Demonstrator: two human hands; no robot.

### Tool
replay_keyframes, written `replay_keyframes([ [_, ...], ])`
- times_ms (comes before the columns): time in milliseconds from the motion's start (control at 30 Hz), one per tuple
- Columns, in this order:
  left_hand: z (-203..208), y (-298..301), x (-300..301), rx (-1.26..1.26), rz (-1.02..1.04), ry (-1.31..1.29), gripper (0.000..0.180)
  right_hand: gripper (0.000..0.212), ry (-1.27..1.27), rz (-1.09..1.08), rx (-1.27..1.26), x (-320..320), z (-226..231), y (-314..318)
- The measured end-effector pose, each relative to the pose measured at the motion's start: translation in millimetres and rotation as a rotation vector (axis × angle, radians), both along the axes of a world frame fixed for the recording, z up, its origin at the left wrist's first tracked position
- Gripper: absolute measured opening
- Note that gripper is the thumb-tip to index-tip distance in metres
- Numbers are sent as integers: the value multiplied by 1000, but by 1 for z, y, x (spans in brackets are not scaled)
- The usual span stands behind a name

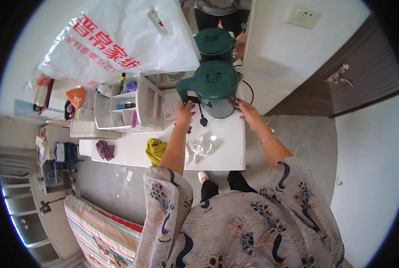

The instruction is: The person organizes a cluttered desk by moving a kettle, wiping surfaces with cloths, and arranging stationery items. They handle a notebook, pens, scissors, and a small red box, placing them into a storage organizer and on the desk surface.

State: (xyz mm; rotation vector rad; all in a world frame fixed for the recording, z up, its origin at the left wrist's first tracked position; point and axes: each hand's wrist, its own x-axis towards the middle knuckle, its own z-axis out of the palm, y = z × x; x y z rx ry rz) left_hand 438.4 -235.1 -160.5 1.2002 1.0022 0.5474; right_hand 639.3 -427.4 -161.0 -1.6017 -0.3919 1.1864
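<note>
A dark green electric kettle [216,85] with a greyish lower body stands near the right end of the white tabletop, its handle toward the left. My left hand [185,113] has its fingers closed at the lower end of that handle. On the other side, my right hand [250,115] rests its curled fingers against the kettle's body; the kettle hides some fingertips. A black plug [203,121] lies just in front of the kettle, and a dark cord loops behind it on the right. Right behind, a mirror [188,18] repeats the kettle.
White drawer organizer [151,105] holding small items stands left of the kettle, below a large white plastic bag [119,44]. Crumpled clear plastic [200,148], a yellow-green cloth [154,151] and a purple cloth [104,150] lie along the tabletop's front. A brown door [315,76] is at right.
</note>
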Motion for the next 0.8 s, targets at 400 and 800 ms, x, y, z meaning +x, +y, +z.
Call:
replay_keyframes([
  [400, 17, -12, -29, 19, 158, 49, 41, 32, -254, -134, 128, -19, -42, -16],
  [800, -20, -162, -264, -104, -81, 96, 28, 36, -1152, 265, 324, -231, -12, -27],
])
